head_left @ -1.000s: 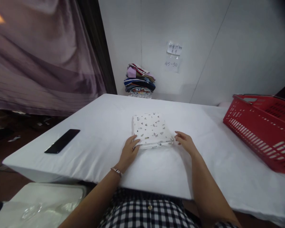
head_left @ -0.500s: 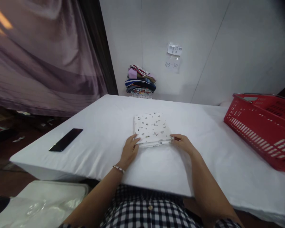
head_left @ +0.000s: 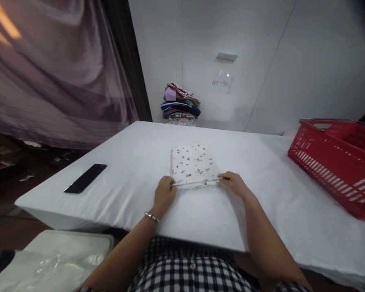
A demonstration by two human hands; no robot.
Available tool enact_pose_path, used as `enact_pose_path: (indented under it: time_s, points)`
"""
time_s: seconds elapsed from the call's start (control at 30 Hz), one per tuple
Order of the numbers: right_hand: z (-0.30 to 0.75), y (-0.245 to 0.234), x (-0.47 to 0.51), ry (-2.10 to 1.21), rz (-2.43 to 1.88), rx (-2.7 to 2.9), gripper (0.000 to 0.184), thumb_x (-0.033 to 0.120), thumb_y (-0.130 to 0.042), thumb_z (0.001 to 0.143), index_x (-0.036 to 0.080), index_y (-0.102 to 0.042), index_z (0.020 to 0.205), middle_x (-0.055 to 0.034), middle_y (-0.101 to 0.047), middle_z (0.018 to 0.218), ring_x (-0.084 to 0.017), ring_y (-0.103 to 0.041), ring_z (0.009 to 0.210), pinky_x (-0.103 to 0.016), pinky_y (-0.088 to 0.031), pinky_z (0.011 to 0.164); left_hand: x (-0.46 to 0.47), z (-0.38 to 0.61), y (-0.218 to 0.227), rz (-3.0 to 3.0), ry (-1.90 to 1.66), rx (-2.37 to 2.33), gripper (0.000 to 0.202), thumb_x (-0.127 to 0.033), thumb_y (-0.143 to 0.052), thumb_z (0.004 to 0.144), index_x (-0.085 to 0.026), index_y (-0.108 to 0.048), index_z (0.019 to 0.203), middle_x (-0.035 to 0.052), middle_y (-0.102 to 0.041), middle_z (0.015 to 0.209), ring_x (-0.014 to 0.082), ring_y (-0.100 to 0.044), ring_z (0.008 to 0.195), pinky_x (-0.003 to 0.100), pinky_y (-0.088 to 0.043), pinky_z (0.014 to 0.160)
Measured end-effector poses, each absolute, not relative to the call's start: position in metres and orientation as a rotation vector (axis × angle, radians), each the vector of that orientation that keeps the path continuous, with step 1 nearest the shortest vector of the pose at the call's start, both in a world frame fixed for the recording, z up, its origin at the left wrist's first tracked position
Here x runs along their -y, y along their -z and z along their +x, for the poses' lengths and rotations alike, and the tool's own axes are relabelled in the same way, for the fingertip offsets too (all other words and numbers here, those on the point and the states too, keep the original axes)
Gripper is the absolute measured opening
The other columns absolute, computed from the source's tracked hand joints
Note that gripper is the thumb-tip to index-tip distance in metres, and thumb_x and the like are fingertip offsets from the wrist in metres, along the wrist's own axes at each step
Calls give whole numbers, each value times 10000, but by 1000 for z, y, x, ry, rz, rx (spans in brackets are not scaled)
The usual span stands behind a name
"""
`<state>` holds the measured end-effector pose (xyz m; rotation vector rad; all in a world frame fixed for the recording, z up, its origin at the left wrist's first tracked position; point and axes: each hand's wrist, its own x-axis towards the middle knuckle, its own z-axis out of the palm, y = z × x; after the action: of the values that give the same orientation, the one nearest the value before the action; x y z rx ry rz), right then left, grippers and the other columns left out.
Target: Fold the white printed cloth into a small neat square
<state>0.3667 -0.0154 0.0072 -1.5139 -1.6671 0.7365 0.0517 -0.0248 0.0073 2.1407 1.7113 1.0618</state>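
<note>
A white cloth with small printed motifs (head_left: pixel 193 162) lies folded into a rough square on the white-covered table (head_left: pixel 134 162). Its near edge is doubled over into a narrow strip. At the left end of that strip, my left hand (head_left: pixel 164 194) is closed, pinching the cloth between thumb and fingers. My right hand (head_left: pixel 235 183) pinches the opposite corner of the same edge. Whether the cloth is a garment or a plain piece of fabric I cannot tell.
A black phone (head_left: pixel 85 178) lies on the left of the table. To the right stands a red plastic basket (head_left: pixel 334 162). Behind the far edge rises a stack of folded clothes (head_left: pixel 181 103) against the wall. A white stool or box lid (head_left: pixel 67 247) sits below, at lower left.
My left hand has gone from fingers laid out along the cloth's edge to a closed pinch on its corner. My right hand stays put. The upper paper on the wall has flapped up.
</note>
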Motion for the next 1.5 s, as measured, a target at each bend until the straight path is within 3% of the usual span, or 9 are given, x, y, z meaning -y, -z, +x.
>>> enact_pose_path:
  time_s: [0.4,0.57,0.8,1.07,1.3,1.5]
  points:
    - [367,-14,21,-934,-1543,1608,309,256,-607,648,202,-710,934,4,-607,702,-129,-513,630,-257,-413,627,26,51,-10,2115,-1023,-1708,118,-118,-432,716,-221,-461,766,14,-522,850,165,-514,796,292,-434,710]
    - [370,-8,21,-1048,-1527,1649,360,225,-604,651,228,-665,1005,33,-563,659,-104,-477,570,-220,-380,552,32,48,-14,2141,-943,-1669,127,-153,-435,743,-222,-490,835,-4,-525,902,119,-513,657,271,-440,649]
    - [370,-6,19,-938,-1529,1724,296,225,-601,675,244,-644,967,47,-545,645,-104,-480,572,-218,-372,572,35,45,-11,2238,-878,-1668,254,-214,-512,735,-237,-489,987,24,-521,1079,174,-561,903,288,-469,740]
    - [366,-10,21,-853,-1566,1762,253,270,-590,705,239,-649,948,34,-558,662,-119,-500,603,-236,-371,612,32,44,-6,2210,-858,-1685,240,-226,-492,785,-241,-518,1023,18,-516,1099,147,-586,829,279,-478,735]
    - [364,-15,22,-767,-1587,1799,268,298,-551,743,226,-663,976,3,-627,739,-151,-557,673,-261,-411,660,34,45,-10,2229,-884,-1667,182,-245,-466,819,-234,-536,987,14,-522,1070,144,-584,854,268,-471,734]
    - [360,-16,19,-422,-1486,1807,272,249,-485,782,234,-642,1003,-33,-649,997,-183,-579,895,-301,-424,813,34,46,-11,2287,-850,-1703,155,-236,-449,832,-237,-537,960,11,-538,1048,148,-582,879,259,-465,712]
